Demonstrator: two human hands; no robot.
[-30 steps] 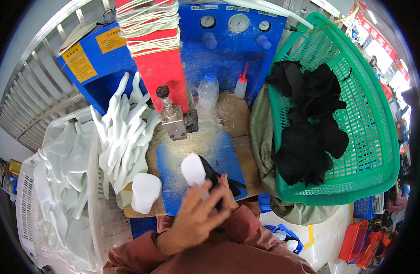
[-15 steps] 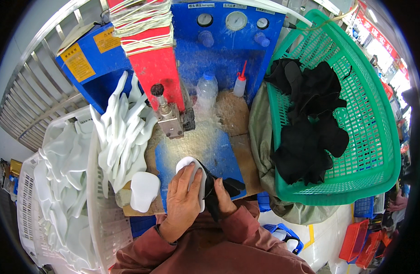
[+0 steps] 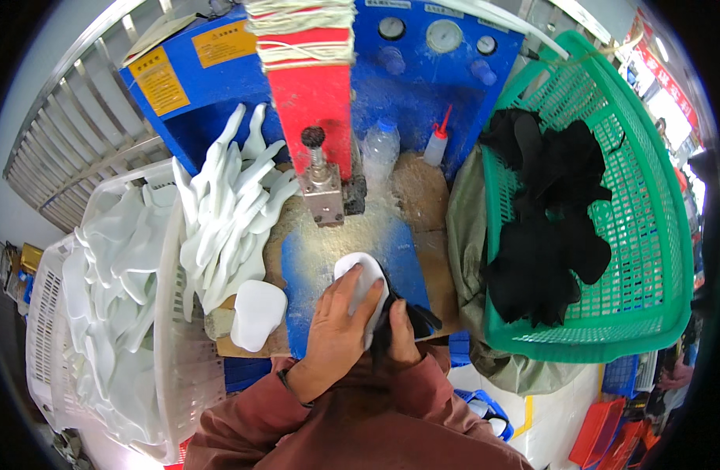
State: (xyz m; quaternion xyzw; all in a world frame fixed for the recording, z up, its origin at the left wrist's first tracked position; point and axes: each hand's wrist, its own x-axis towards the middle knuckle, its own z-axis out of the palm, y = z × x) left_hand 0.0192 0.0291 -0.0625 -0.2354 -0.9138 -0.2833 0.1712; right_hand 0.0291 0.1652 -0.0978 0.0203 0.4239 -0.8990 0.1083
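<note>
My left hand (image 3: pixel 338 323) holds a white insole-shaped piece (image 3: pixel 362 263), its fingers and thumb lying over the upper face. The piece is tilted above the blue work plate (image 3: pixel 303 270). Black fabric (image 3: pixel 427 316) that looks like a shoe upper runs along the right edge of the white piece. My right hand (image 3: pixel 403 335) is closed on that fabric, thumb up; most of its fingers are hidden. Just left of my hands, another white insole-shaped piece (image 3: pixel 258 315) lies flat on the board. A metal press head (image 3: pixel 326 205) on a red arm (image 3: pixel 311 106) stands beyond them.
Many white pieces are piled at left (image 3: pixel 231 211) and in a white basket (image 3: pixel 168 329). At right, a green basket (image 3: pixel 587 342) holds black fabric pieces (image 3: pixel 544 258). A clear bottle (image 3: pixel 381 146) and a red-tipped squeeze bottle (image 3: pixel 435 146) stand by the blue machine (image 3: pixel 415 78).
The whole view has shifted, so the machine and baskets sit farther right in it. My left thumb now shows across the white piece. Both hands keep their holds.
</note>
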